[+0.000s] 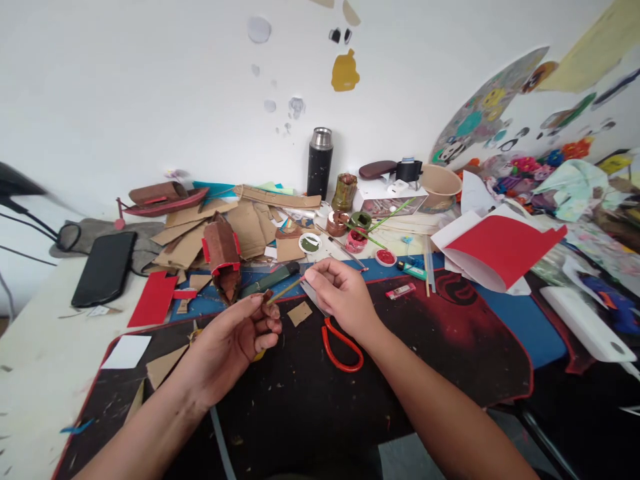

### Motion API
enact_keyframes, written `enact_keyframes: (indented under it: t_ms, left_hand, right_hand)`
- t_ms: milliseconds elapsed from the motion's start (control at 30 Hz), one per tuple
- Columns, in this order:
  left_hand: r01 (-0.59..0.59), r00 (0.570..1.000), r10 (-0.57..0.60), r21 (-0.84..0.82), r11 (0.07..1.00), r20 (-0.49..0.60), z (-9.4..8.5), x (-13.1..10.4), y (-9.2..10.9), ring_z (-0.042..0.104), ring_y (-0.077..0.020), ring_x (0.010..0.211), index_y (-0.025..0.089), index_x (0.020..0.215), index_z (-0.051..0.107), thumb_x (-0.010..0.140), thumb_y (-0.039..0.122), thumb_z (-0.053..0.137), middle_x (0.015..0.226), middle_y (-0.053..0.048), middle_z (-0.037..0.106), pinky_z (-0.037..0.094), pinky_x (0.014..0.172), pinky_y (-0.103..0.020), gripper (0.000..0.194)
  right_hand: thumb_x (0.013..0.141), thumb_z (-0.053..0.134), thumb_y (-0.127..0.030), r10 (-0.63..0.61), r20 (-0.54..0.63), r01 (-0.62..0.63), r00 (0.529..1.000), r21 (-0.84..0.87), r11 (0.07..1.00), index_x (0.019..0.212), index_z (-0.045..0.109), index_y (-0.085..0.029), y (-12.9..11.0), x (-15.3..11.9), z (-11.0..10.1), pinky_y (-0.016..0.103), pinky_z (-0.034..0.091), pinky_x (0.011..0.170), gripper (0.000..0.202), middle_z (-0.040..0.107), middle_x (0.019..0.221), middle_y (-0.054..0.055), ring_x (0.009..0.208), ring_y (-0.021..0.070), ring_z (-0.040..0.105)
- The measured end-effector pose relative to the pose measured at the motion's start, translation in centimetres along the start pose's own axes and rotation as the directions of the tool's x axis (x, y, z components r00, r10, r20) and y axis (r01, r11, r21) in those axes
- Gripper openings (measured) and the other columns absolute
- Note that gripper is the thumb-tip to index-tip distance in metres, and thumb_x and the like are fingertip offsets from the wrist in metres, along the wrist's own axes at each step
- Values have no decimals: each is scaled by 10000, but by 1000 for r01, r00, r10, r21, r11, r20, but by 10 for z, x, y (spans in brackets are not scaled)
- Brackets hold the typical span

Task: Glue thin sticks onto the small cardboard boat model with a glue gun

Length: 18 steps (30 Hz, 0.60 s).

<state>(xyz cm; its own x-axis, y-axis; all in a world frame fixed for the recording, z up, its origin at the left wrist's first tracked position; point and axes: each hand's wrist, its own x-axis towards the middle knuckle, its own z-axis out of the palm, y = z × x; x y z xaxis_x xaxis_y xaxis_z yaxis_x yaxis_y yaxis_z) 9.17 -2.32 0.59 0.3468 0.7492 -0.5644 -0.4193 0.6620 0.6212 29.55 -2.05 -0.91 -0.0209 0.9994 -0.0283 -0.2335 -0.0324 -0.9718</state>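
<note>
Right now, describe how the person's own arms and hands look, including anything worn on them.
The left hand and right hand are both ungloved. No sleeve shows on the left forearm or the right forearm within the frame. No watch or bracelet is visible at either wrist, and I see no rings, though some fingers are partly hidden.

A handicraft desk (40,377): paint pots (338,225) stand at twelve o'clock, cardboard scraps (250,230) and a model boat (170,206) at eleven.

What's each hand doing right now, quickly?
Left hand: closed, pinching a small brown piece.
Right hand: closed, pinching a thin stick.
</note>
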Motion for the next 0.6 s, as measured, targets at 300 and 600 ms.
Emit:
enact_keyframes:
  t_ms: [300, 600]
  left_hand:
    - [24, 1000, -24, 8, 1000, 6, 2, -1, -1, 679, -170, 665, 102, 808, 753, 863, 187, 761, 778, -70, 689, 625, 535, -241, 101]
    - [34, 999, -34, 10, 999, 22, 0, -1, -3, 677, -170, 656, 97, 803, 747, 855, 185, 779, 772, -74, 684, 618, 526, -237, 107]
  right_hand:
    - [853, 790, -601, -6, -9, 5, 1000, -32, 999, 824, 632, -204, 1, 1, -1, 211, 238, 395, 428, 413, 503, -110, 401, 57, 321]
    - [851, 791, -586, 3, -11, -3, 1000, -33, 999, 827, 638, -200, 2, 3, -2, 210, 245, 401, 416, 433, 516, -103, 412, 59, 339]
